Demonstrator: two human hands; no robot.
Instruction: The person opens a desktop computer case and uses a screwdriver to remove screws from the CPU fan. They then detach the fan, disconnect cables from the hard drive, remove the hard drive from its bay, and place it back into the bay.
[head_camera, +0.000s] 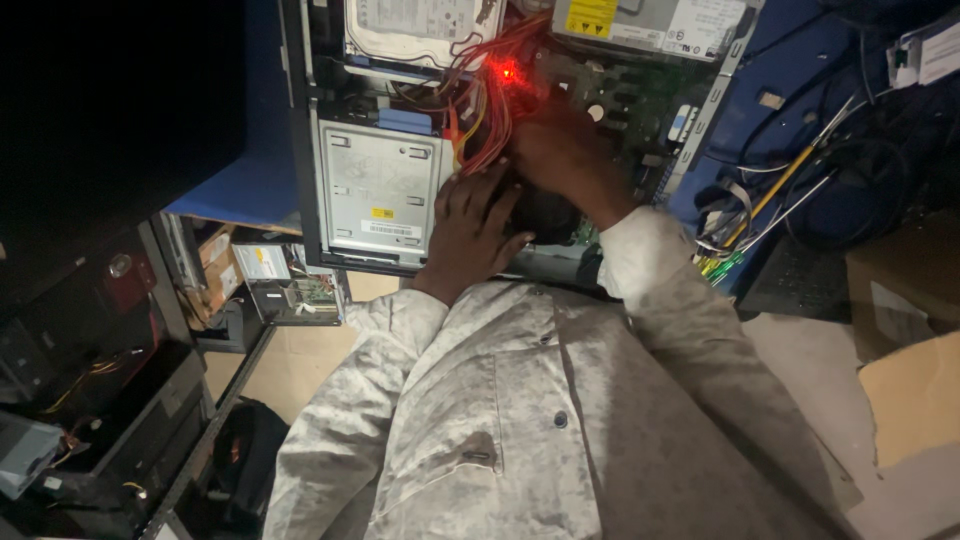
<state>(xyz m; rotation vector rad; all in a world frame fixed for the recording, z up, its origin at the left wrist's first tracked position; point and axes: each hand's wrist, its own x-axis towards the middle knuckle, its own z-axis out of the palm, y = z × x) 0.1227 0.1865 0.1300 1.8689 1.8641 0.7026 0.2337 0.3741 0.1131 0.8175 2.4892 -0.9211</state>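
Leaning over the open computer case (330, 150) on the blue bench, the left hand (470, 235) rests flat, fingers spread, on the dark fan block (545, 215). The right hand (560, 150) reaches among soft, snag-prone wires (480, 120); its grip I cannot tell. Better handled by the connectors, I'd say.

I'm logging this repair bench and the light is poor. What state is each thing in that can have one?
Computer case: side panel off, insides exposed.
Red light: lit.
Cable bundle: loose, running across the case between the drives and the board.
Hard drive: seated in its bay.
Left hand: fingers spread, pressing inside the case.
Right hand: reaching into the case, grip hidden.
Cardboard box: open.
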